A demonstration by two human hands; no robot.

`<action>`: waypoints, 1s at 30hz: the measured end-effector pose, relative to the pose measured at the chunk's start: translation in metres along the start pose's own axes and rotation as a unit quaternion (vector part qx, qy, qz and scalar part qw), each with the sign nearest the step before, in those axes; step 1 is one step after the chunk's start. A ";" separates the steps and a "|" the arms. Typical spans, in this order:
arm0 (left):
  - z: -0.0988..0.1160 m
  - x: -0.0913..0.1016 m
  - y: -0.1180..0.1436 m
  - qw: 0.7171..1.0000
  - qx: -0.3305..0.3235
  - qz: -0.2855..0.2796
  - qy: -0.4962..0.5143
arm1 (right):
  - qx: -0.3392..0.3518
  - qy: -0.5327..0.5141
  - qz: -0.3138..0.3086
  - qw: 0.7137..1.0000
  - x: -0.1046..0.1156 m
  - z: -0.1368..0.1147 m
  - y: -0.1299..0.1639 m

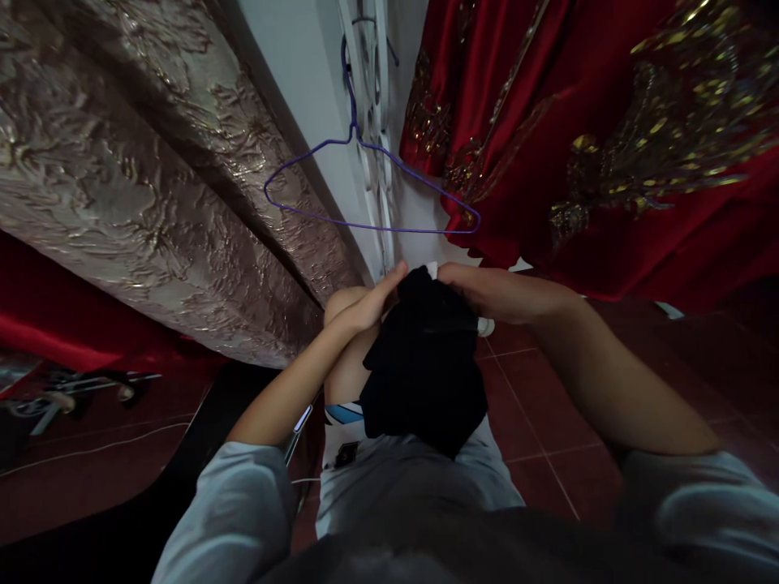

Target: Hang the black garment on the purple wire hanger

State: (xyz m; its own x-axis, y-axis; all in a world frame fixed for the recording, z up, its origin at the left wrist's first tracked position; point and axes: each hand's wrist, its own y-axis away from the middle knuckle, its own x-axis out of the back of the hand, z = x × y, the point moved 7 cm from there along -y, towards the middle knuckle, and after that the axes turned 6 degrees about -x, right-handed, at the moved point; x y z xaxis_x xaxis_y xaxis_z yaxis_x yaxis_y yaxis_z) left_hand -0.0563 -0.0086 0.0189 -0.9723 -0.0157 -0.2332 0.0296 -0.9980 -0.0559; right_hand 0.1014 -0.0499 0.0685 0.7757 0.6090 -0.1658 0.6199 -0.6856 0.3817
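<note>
A black piece of cloth (426,365) hangs in front of me over my lap, and both my hands hold its top edge. My left hand (371,304) pinches the upper left part. My right hand (492,292) grips the upper right part, with the fingers closed over it. A small white bit (432,266) shows between the two hands at the top. Just above the hands an empty purple wire hanger (365,191) hangs on a white rack (372,97) on the wall.
A beige embossed fabric (139,170) fills the left. A red garment with gold embroidery (608,138) hangs at the right. Below lies a dark red tiled floor (548,422) with a white cable (97,446) and a metal stand (73,393) at the far left.
</note>
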 end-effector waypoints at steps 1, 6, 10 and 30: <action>0.000 -0.009 0.000 0.997 0.005 -0.075 -0.012 | 0.008 0.029 -0.010 1.000 0.002 -0.005 0.007; 0.034 -0.054 0.050 0.854 -0.018 -0.519 -0.020 | 0.123 0.165 -0.024 0.978 0.007 -0.042 0.048; 0.018 -0.054 0.090 0.798 -0.019 -0.594 -0.099 | 0.106 0.242 -0.150 0.953 -0.022 -0.003 0.047; 0.016 -0.086 0.066 0.844 -0.234 -0.420 -0.236 | 0.195 0.062 0.106 0.973 0.023 -0.035 0.047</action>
State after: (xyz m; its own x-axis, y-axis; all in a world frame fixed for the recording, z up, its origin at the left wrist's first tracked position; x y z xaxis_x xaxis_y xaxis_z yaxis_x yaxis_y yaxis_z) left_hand 0.0252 -0.0738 0.0510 -0.6761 0.5536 0.4863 -0.7361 -0.5371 -0.4120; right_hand 0.1449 -0.0541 0.1146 0.8855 0.4647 -0.0004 0.4646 -0.8853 0.0172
